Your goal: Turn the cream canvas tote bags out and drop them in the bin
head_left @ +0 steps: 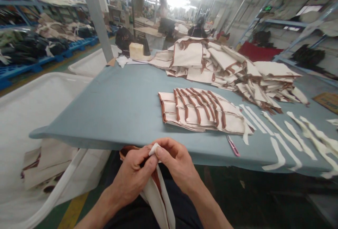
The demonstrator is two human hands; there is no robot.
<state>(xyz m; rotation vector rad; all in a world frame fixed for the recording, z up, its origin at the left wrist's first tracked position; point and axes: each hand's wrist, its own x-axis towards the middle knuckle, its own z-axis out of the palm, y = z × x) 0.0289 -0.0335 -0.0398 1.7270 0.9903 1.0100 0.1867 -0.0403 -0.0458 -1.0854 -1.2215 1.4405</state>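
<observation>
My left hand (136, 167) and my right hand (175, 162) meet at the table's near edge, both closed on one cream fabric piece with brown edging (165, 200). The fingertips of both pinch a small white folded end of it. Its lower part hangs down over my lap, and some brown edging shows behind my left hand. On the table just beyond lies an overlapping row of cream pieces with brown binding (194, 111). To the right of that row, a pink cutter (232, 146) rests near the edge.
A blue-grey cloth covers the table (111, 105). Loose white strips (287, 141) lie at the right. A large heap of cream pieces (224, 63) covers the far side, near a yellowish block (136, 51). White bins (52, 84) stand left, beside a metal post (96, 17).
</observation>
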